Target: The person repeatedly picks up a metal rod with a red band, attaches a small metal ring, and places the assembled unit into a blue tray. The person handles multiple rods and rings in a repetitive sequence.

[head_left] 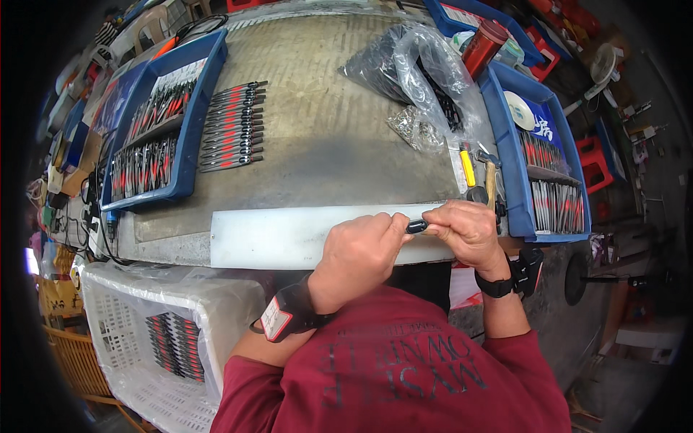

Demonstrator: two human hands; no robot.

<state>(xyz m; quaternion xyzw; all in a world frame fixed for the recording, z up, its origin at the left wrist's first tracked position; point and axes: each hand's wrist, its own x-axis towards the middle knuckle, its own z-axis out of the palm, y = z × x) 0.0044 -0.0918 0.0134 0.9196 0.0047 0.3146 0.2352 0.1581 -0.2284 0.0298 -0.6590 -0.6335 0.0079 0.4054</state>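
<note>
Above a long white board (281,238) at the table's near edge, my two hands come together on a small, glossy black piece (416,226) with rounded ends. My left hand (364,249) pinches its left end between thumb and fingers. On the other end, the fingers of my right hand (468,227) are closed. Most of the piece is hidden by the fingertips, so its kind cannot be made out. Farther off, to the left, lies a neat row of slim black-and-red pieces (234,126).
Blue trays (189,169) (498,94) of slim pieces flank the table. A clear bag (426,58) of black parts, a bag of small metal parts (417,130), a red bottle (485,47), a yellow-handled tool (468,167) and a hammer (491,180) lie right. A lined white crate (108,325) stands lower left.
</note>
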